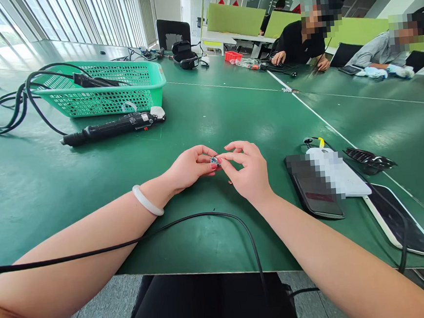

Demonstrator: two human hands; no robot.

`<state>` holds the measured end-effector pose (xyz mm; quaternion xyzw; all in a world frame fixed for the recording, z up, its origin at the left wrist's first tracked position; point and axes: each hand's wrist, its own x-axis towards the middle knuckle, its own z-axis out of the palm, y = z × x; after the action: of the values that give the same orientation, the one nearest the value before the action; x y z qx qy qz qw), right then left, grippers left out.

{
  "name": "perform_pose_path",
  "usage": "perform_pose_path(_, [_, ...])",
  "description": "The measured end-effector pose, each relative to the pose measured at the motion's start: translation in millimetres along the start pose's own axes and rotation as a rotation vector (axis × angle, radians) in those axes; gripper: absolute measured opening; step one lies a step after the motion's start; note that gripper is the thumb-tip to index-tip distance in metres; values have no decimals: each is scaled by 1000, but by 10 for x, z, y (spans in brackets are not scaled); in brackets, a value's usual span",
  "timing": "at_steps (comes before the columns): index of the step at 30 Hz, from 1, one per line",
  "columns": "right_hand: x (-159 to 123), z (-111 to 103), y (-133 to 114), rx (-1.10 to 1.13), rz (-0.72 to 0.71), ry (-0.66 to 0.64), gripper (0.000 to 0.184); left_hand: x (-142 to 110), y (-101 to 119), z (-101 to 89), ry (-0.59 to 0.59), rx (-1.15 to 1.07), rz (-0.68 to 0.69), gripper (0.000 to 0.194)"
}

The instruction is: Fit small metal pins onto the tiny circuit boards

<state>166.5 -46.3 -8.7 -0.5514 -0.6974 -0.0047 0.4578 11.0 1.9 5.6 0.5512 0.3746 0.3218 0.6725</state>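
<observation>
Pinching a small, shiny, silvery piece (214,161), the left hand (190,168) and right hand (248,170) meet. Both angle inward over the smooth green table (212,115).

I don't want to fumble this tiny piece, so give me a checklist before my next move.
1. Small shiny metallic piece held by left hand: ok.
2. Right hand at the piece: ok.
3. Slim black cable clear of left forearm: not ok, crosses in front of it in this view.
4. Black cylindrical power tool apart from both hands: ok, lying beside the mint-green perforated plastic basket.
5. Piece's fine details: cannot tell, too small.
</observation>
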Motion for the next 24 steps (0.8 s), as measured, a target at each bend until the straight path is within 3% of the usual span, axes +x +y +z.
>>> perform_pose_path(10, [0, 1, 21, 5, -74, -56, 20, 17, -17, -32, -6, -38, -2, 21])
perform_pose_path(17, [7, -9, 23, 15, -139, -4, 25, 15, -24, -28, 10, -25, -9, 16])
perform_pose_path(22, [2, -16, 23, 5, -87, -25, 26, 53, -7, -51, 219, -87, 16, 7])
perform_pose_path(24, [-10, 14, 21, -27, -65, -120, 23, 71, 0, -62, 318, -110, 27, 7])
